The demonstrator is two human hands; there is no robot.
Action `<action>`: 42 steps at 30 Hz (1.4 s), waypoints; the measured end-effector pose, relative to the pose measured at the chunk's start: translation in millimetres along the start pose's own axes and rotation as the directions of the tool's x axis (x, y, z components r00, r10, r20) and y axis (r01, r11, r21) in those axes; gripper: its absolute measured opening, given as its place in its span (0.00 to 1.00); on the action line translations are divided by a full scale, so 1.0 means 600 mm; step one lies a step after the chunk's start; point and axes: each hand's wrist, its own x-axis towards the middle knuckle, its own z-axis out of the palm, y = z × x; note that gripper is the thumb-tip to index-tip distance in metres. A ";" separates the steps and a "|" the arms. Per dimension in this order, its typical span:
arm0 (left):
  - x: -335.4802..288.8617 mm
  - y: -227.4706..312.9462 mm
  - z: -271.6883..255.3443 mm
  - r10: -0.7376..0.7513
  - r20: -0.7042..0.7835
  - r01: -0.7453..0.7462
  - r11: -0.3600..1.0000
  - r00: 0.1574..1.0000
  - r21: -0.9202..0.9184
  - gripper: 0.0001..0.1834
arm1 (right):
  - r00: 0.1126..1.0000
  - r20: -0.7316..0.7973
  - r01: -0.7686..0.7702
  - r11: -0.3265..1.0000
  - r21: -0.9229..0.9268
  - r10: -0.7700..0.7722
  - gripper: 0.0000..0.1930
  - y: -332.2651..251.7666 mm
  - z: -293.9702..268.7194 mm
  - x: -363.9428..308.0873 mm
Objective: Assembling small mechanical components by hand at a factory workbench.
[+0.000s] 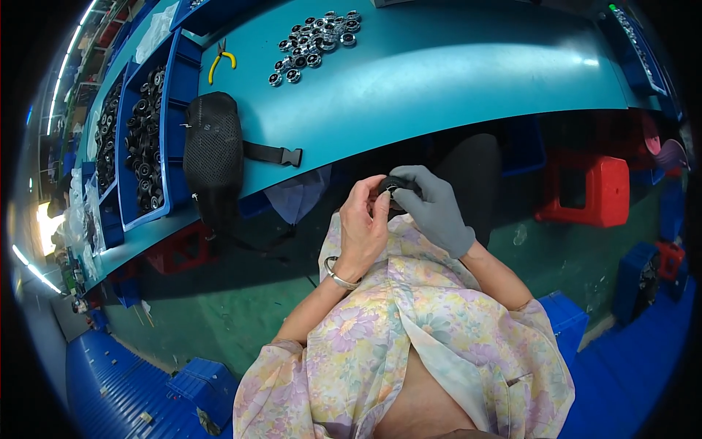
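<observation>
A small black ring-shaped part (395, 183), perhaps a little wheel or tyre, is pinched between my two hands above my lap. My left hand (363, 220) is bare, with a bracelet (341, 274) at the wrist, and its thumb and fingers close on the part's left side. On my right hand (437, 210) is a grey glove; its fingers wrap the part from the top and right. Something pale or shiny shows at the part's middle, but the fingers hide most of it. Both hands are just off the near edge of the teal table (453, 80).
Several shiny silver-and-black wheels (314, 45) lie at the table's far side. Yellow-handled pliers (221, 62) and a black mesh bag (214, 146) with a strap are left of them. Blue bins (167, 139) of black wheels line the left. A red stool (594, 192) stands at right.
</observation>
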 end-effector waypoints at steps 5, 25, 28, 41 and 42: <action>0.000 -0.018 0.008 0.203 -0.064 -0.166 0.913 0.977 0.372 0.10 | 0.994 -0.016 0.101 0.967 -0.232 -0.108 0.09 0.014 0.018 -0.008; 0.046 0.018 -0.054 -0.252 0.289 0.337 0.894 0.924 -0.297 0.13 | 0.991 0.110 0.092 0.992 -0.085 -0.083 0.23 0.011 0.006 0.000; 0.046 0.013 -0.055 -0.232 0.287 0.316 0.902 0.930 -0.295 0.14 | 0.997 0.049 0.061 0.994 -0.087 -0.057 0.23 0.010 0.017 -0.007; 0.047 0.012 -0.057 -0.205 0.286 0.286 0.917 0.936 -0.278 0.16 | 0.977 0.049 0.211 0.951 -0.227 -0.205 0.24 -0.007 0.023 -0.002; 0.047 0.014 -0.058 -0.200 0.276 0.274 0.925 0.940 -0.263 0.16 | 0.977 0.048 0.213 0.950 -0.227 -0.208 0.24 -0.008 0.023 -0.001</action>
